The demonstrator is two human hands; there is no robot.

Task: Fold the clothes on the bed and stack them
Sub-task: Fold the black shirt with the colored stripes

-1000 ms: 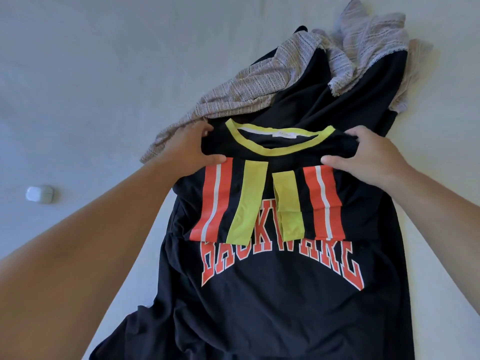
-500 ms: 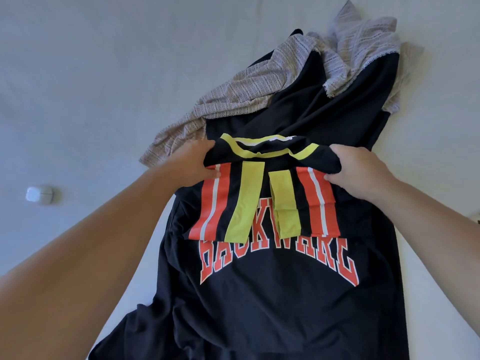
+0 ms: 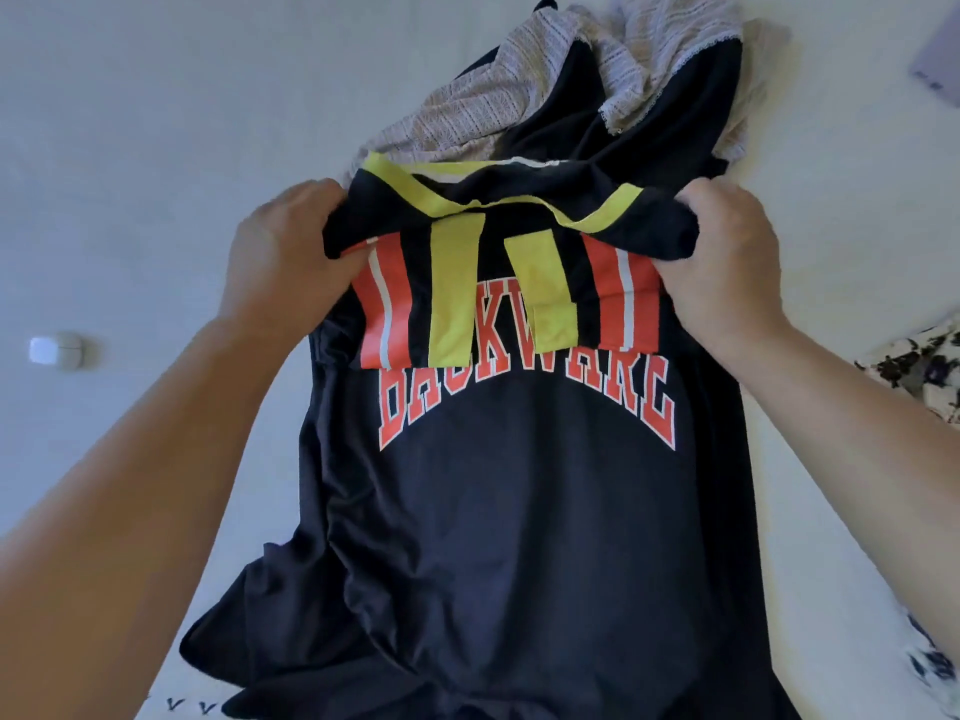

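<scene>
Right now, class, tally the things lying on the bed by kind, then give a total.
Black T-shirts: 1
Grey knitted garments: 1
Floral fabrics: 1
Small white cases: 1
Lilac flat objects at the edge: 1
Total: 5

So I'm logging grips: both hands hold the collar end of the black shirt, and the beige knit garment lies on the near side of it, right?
Not quite. In the head view the left hand and right hand do grip the black shirt at its collar end, but the beige knit garment lies beyond it, on the far side.

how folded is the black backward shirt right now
Partly folded: black shirt has striped sleeves tucked inward, both hands lift its collar end; hem lies spread.
</scene>
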